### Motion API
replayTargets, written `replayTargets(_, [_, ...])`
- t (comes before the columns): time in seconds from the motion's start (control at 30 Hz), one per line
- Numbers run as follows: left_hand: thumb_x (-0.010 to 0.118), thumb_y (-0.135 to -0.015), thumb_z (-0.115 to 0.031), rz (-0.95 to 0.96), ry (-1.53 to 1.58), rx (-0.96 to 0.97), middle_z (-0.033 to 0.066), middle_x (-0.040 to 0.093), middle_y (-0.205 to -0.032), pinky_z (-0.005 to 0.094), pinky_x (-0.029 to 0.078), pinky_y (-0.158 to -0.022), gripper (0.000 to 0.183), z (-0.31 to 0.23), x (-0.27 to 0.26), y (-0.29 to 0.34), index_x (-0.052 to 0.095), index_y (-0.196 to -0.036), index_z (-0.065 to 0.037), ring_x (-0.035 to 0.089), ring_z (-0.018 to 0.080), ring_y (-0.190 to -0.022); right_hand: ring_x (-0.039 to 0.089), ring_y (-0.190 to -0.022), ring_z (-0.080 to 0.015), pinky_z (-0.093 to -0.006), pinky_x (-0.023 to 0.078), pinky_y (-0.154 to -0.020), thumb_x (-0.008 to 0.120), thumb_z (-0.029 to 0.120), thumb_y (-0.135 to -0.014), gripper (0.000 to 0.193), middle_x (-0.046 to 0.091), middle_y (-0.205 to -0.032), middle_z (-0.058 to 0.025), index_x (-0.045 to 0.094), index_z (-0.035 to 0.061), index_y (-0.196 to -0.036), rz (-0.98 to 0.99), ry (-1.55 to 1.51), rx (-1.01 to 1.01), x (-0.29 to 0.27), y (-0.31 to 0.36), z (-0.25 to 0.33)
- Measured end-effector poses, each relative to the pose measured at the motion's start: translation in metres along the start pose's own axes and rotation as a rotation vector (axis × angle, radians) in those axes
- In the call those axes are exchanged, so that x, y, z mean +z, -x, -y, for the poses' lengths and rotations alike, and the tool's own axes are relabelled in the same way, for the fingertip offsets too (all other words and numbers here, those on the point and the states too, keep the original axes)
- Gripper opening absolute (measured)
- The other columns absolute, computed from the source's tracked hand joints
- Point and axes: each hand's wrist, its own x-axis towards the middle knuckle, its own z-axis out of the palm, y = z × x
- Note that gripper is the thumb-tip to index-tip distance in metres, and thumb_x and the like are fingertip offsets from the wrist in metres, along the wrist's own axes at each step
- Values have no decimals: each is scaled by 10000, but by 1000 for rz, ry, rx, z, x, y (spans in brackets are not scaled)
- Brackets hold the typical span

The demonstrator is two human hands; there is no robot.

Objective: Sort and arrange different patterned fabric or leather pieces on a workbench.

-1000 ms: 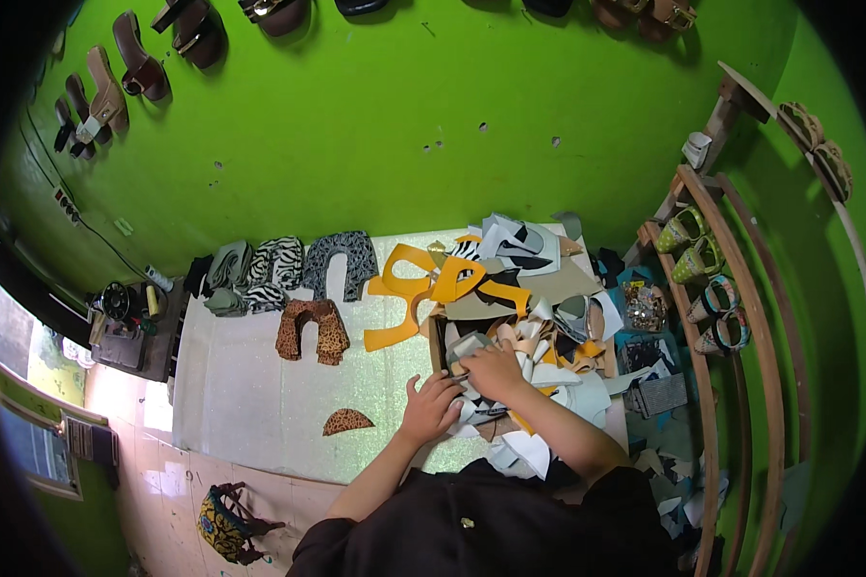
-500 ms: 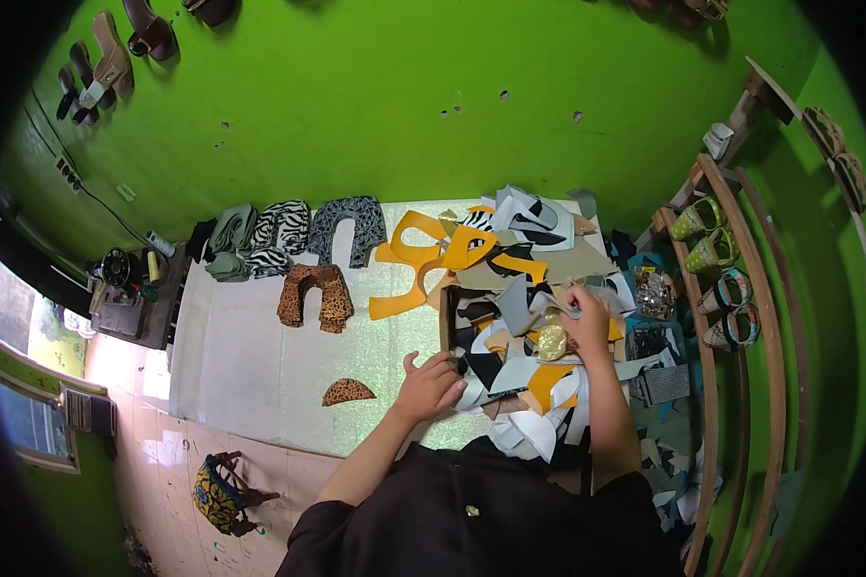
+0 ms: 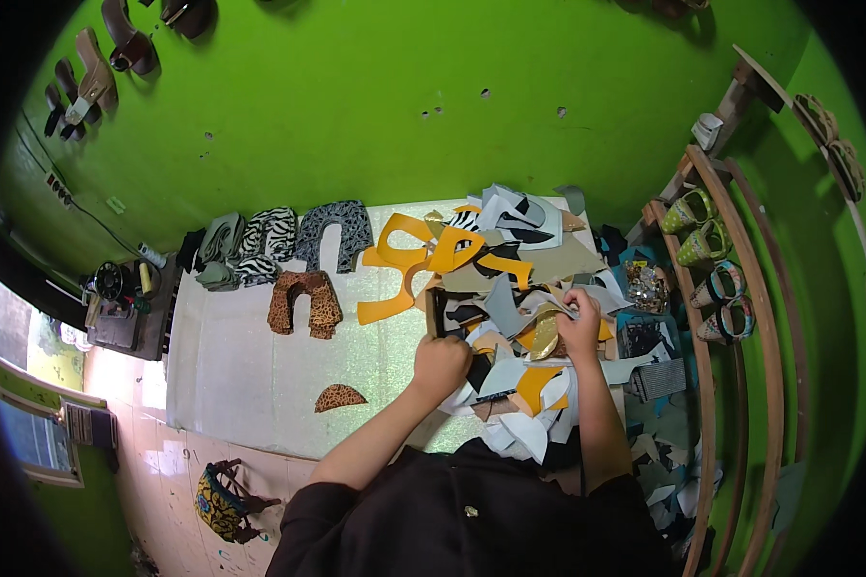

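My left hand is closed at the near end of the dark edge of a box, its fingers curled over that edge. In the box lies a heap of cut scraps in grey, white, black, yellow and gold. My right hand reaches into the right part of the heap, thumb and fingers pinched on a grey scrap. Just left of it sits a gold scrap. A yellow scrap and white scraps spill toward my body.
On the white table lie leopard-print pieces, a leopard half-round, zebra-print pieces and yellow cutouts. Wooden racks with sandals stand at right. A sewing machine is at far left; a patterned bag lies on the floor.
My left hand has moved up and right from the table surface to the box edge, and its fingers have closed. My right hand has stayed in the scraps. The view has shifted slightly.
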Motion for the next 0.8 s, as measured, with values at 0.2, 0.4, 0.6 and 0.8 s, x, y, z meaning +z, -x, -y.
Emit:
replayTargets(0.2, [576, -803, -132, 290, -208, -174, 157, 657, -1000, 341, 547, -688, 175, 5, 45, -48, 655, -933, -46, 649, 278, -919, 517, -791, -325, -390, 396, -754, 570, 26, -630, 197, 572, -781, -101, 541, 52, -823, -2, -7, -18, 2, 2, 5])
replayTargets(0.4, [620, -758, -148, 315, 147, -182, 193, 657, -843, 378, 529, -704, 140, 16, 28, -56, 669, -828, -37, 648, 322, -840, 507, -809, -324, -391, 398, -756, 575, 20, -626, 206, 571, -786, -89, 543, 65, -825, 3, 1, -5, 3, 2, 5])
replayTargets(0.6, [548, -834, -120, -28, 520, -225, 164, 635, -889, 339, 493, -763, 158, 20, -59, -33, 603, -950, -28, 620, 287, -858, 511, -808, -313, -392, 393, -768, 608, 25, -646, 202, 572, -792, -77, 545, 70, -832, -3, 57, -42, 3, 2, 9])
replayTargets(0.8, [439, -904, -141, 19, 1417, -457, 28, 525, -931, 344, 480, -761, 143, 47, -56, 3, 500, -1015, -75, 553, 165, -853, 562, -960, -240, -474, 268, -989, 638, 84, -713, 272, 622, -910, -46, 561, 111, -973, 203, -15, 5, -2, -3, 40])
